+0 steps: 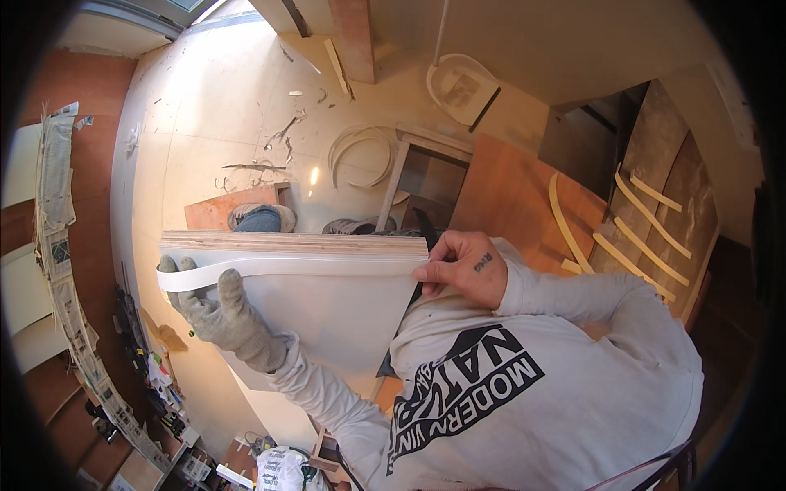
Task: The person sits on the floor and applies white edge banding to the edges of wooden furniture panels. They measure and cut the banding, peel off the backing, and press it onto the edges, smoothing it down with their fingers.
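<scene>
A panel with a white face (327, 315) and a layered plywood edge (286, 243) lies across in front of me. Along that edge runs a white edge banding strip (319, 267), bowed slightly and curling back at its left end. My left hand (221, 315), in a grey knit glove, has the strip's left end looped about its fingers, the thumb standing apart. At the panel's right corner, my bare right hand (465, 268) pinches the strip's other end between thumb and fingers. Part of the strip's underside is hidden.
Beyond the panel are my shoes (348, 226), a wooden frame box (430, 151), a coil of strip (360, 155), scraps (282, 131) and a long-handled dustpan (463, 86). Several pale yellow strips (651, 213) lie on boards at right. Tools and small items (164, 385) line the left.
</scene>
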Demonstrator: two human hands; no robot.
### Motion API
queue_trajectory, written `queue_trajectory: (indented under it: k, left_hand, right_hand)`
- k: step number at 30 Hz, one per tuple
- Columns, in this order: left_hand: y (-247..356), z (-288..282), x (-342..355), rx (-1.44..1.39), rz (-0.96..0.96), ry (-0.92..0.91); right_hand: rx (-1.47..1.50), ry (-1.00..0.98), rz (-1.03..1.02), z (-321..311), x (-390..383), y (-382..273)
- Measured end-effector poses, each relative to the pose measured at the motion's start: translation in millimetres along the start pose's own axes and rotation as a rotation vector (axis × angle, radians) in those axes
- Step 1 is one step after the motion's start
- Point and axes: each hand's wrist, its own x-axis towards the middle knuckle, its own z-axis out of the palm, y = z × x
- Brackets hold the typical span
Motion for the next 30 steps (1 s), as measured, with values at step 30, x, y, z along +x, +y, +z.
queue_trajectory:
  k: [30]
  left_hand:
    - [-5, -4, -1, -0.042, -0.031, 0.008]
  right_hand:
    - [0.006, 0.027, -0.001, 2, 6, 3]
